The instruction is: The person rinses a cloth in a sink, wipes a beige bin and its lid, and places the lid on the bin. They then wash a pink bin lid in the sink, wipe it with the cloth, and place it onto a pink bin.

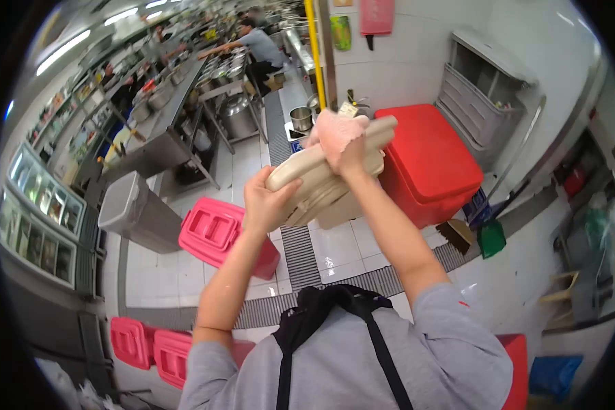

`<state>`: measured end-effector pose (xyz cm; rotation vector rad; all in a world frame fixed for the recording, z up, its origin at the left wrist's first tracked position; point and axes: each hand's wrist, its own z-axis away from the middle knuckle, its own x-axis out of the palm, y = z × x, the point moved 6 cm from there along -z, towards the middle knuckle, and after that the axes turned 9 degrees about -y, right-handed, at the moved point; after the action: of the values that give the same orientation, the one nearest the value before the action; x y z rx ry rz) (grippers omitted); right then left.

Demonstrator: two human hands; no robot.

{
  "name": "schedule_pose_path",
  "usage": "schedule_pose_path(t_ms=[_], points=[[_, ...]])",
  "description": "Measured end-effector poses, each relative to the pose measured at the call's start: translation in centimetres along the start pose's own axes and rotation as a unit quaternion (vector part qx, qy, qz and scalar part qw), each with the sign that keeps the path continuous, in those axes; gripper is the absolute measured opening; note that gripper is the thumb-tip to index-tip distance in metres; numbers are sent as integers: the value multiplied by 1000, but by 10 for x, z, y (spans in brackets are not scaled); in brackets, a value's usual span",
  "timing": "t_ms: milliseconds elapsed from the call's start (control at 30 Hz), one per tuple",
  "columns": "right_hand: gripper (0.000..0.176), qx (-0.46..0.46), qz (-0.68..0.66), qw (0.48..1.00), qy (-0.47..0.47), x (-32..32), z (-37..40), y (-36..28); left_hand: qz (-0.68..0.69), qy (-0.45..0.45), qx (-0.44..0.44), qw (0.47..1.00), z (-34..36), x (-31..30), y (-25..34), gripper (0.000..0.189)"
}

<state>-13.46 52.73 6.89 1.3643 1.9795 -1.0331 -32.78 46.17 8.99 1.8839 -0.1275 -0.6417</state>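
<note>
A beige plastic lid is held up in front of me, tilted, its right end raised. My left hand grips its left end, with the thumb on the near side. A pink cloth lies over the upper edge toward the right, and my right hand presses it against the lid, its fingers mostly hidden by the cloth. Below the lid, part of a beige container shows above the tiled floor. Right beside it stands a large red box with its cover on.
Left of me stand a pink lidded bin and a grey bin. Grey crates are against the right wall, near a green dustpan. A floor drain grate runs ahead. A person leans over a far counter.
</note>
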Motion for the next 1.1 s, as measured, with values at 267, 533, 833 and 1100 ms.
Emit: schedule_pose_path(t_ms=[267, 533, 833, 1100], points=[[23, 290, -258, 915, 110, -60, 47, -28, -58, 117, 92, 987, 0, 37, 9, 25], [14, 278, -252, 862, 341, -31, 25, 240, 166, 134, 69, 975, 46, 10, 2, 27], [32, 41, -106, 973, 200, -51, 114, -69, 308, 193, 0, 932, 7, 27, -54, 16], [15, 161, -326, 919, 153, -17, 85, 113, 368, 249, -1, 896, 33, -52, -49, 24]])
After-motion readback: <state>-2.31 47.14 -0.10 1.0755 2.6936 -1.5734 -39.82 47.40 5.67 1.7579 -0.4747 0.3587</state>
